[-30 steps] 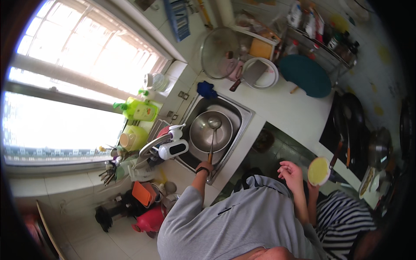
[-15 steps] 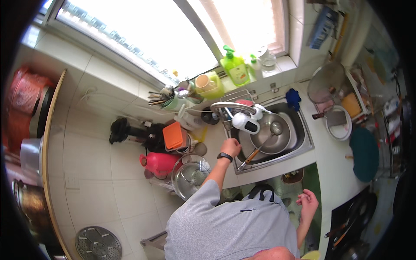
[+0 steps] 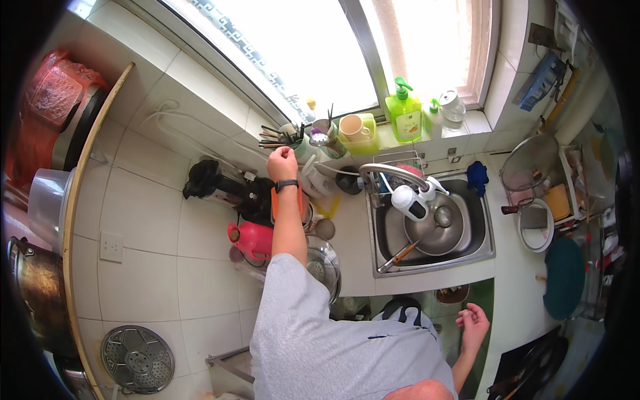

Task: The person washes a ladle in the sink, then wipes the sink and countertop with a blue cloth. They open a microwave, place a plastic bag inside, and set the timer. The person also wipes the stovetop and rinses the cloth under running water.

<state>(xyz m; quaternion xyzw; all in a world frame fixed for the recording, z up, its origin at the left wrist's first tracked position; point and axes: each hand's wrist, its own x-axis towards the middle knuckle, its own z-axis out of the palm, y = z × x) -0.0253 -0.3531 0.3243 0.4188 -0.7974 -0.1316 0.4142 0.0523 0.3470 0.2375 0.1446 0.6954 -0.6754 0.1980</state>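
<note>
My left hand [image 3: 283,164], with a dark band at the wrist, is stretched out to the sill. Its fingers are closed beside a holder with dark chopsticks [image 3: 272,139]; whether they grip anything is hidden. Close by stands another holder with a slotted metal spoon [image 3: 319,137]. My right hand [image 3: 474,324] hangs near the counter's front edge, its fingers loosely curled and apart, with nothing in it. In the sink lies a steel wok [image 3: 452,233]. A ladle [image 3: 404,253] with a wooden handle leans across it, under the white tap head [image 3: 409,203].
On the sill stand a yellow-green container with a cup [image 3: 359,133] and a green pump bottle [image 3: 404,115]. Below my left arm are a black appliance [image 3: 220,193], a pink jug [image 3: 251,240] and a glass bowl [image 3: 323,267]. A plate [image 3: 535,233] lies right of the sink.
My left hand has moved from the sink's left edge up and left to the chopstick holder. The view has shifted, and my right hand stays about where it was.
</note>
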